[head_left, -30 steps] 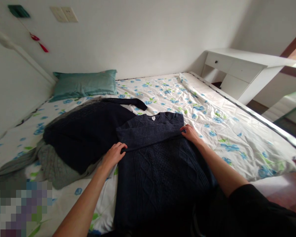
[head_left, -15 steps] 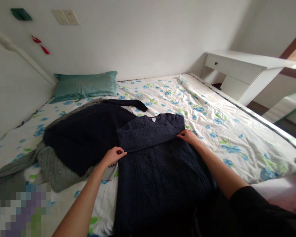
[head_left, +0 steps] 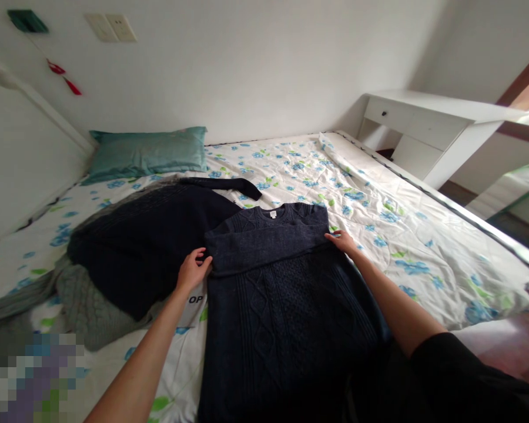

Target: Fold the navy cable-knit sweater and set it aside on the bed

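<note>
A navy cable-knit sweater lies front up on the bed, its neck label facing me. Its sleeves are folded across the chest in a band. At the left edge of that band is my left hand, fingers apart, the thumb touching the knit. My right hand has its fingertips together on the right edge of the band, by the shoulder. Left of the sweater lies a heap of clothes: a dark garment with one sleeve stretched out, over a grey cable-knit piece.
The bed has a white sheet with blue flowers. A green pillow rests against the wall. A white desk with a drawer stands beyond the bed at right. Light fabric with dark lettering shows beside my left wrist.
My left hand has moved slightly left and up, its fingers spreading off the sleeve band. My right hand has shifted right to the sweater's edge. The view has turned slightly.
</note>
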The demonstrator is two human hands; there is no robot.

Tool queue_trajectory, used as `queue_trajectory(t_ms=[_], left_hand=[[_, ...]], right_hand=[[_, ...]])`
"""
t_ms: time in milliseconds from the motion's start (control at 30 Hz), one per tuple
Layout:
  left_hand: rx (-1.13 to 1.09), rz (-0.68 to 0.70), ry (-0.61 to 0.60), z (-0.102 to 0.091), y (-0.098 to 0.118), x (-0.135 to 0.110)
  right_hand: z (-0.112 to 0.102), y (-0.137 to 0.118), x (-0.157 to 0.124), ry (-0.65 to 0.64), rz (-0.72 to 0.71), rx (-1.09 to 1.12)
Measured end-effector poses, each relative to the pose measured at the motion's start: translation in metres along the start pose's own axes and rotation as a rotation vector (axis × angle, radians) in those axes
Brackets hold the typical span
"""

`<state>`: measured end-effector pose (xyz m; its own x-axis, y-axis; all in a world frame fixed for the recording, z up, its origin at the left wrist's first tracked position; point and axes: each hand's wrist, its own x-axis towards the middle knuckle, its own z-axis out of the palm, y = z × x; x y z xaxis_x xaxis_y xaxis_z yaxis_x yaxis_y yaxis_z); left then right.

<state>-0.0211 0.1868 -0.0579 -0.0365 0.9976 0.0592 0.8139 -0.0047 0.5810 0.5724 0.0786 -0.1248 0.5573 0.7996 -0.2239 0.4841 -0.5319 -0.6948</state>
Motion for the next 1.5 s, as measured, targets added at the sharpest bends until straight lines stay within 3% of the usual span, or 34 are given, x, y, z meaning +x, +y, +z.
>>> queue_trajectory(t_ms=[100,200,267,367,533,733,900,1000,1133,1200,1267,1367,1500], left_hand=[[-0.145,-0.192,0.046,0.008,0.006,0.009],[-0.181,-0.247,0.045,0.012,0.01,0.01],[-0.1,-0.21,0.047,0.01,0.011,0.01],[0.023,-0.059,0.082,0.003,0.014,0.018],[0.125,0.173,0.061,0.001,0.044,0.061],[0.183,0.257,-0.013,0.042,0.113,0.137],[0.259,0.138,-0.152,0.084,0.142,0.185],[0.247,0.074,-0.154,0.09,0.143,0.209],[0.174,0.02,0.015,0.079,0.133,0.233],[0.179,-0.008,0.067,0.075,0.127,0.234],[0.215,-0.008,0.047,0.075,0.123,0.225],[0.265,0.094,-0.03,0.073,0.113,0.205],[0.263,0.199,-0.066,0.053,0.087,0.191]], right_hand=[[0.001,0.0,0.005,-0.112,0.001,-0.028],[0.0,-0.004,0.011,-0.172,0.014,-0.108],[-0.003,-0.012,0.019,-0.158,0.009,-0.11],[-0.009,-0.033,0.041,-0.03,-0.08,-0.113],[-0.006,-0.081,0.09,0.105,-0.246,-0.213],[0.022,-0.129,0.136,0.089,-0.326,-0.277],[0.044,-0.143,0.155,-0.076,-0.333,-0.374],[0.045,-0.151,0.166,-0.105,-0.354,-0.417],[0.046,-0.167,0.178,0.081,-0.433,-0.294],[0.053,-0.173,0.176,0.14,-0.379,-0.27],[0.061,-0.175,0.169,0.116,-0.297,-0.317],[0.064,-0.161,0.156,0.021,-0.31,-0.428],[0.033,-0.115,0.148,0.022,-0.3,-0.382]])
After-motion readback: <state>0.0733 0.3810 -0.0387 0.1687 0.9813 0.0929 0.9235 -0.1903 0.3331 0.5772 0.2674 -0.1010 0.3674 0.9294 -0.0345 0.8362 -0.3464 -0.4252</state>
